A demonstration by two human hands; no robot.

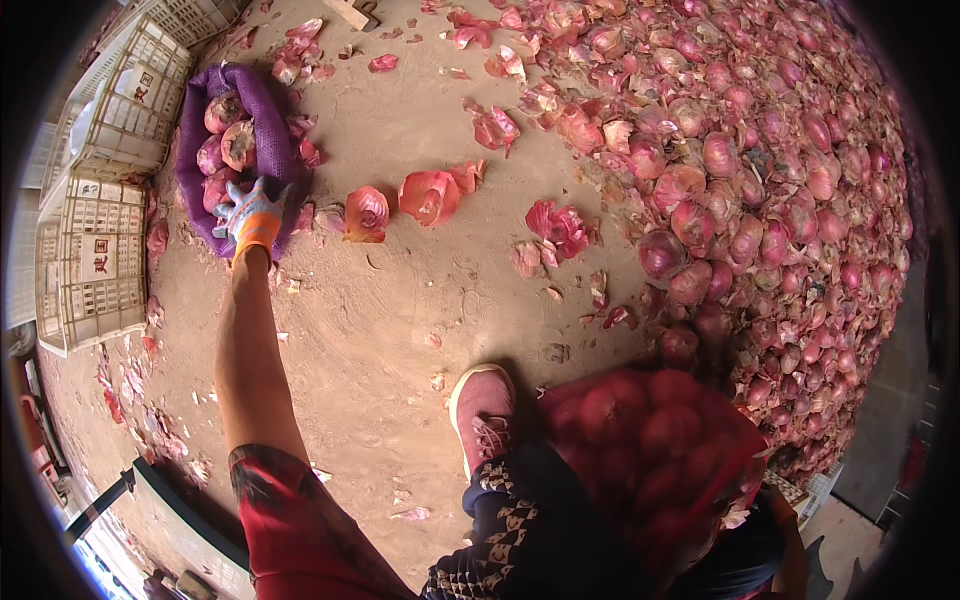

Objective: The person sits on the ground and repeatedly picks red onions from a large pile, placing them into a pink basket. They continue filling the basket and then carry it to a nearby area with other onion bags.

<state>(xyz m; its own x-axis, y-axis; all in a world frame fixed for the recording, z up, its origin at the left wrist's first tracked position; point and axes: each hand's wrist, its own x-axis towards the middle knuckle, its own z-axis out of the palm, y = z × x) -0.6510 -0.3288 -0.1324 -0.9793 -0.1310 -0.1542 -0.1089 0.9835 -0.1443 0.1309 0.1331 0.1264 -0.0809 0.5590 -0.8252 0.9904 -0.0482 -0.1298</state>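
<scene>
My left hand (253, 215), in a grey-blue work glove with an orange cuff, reaches into the mouth of a purple mesh sack (271, 142). Its fingers are spread, close to or touching a red onion (220, 189) in the sack. Several more red onions, one with a brown dry patch (238, 145), lie in the sack. By my legs stands a red mesh sack (652, 442) full of onions, somewhat blurred. Part of my right forearm (791, 551) shows beyond that sack, while the right hand itself is hidden.
A large heap of red onions (742, 180) covers the right side. Stacked cream plastic crates (94, 262) bearing writing stand at the left. Loose onion skins (430, 198) are scattered over the dusty floor (360, 315). My pink shoe (484, 412) is planted beside the red sack.
</scene>
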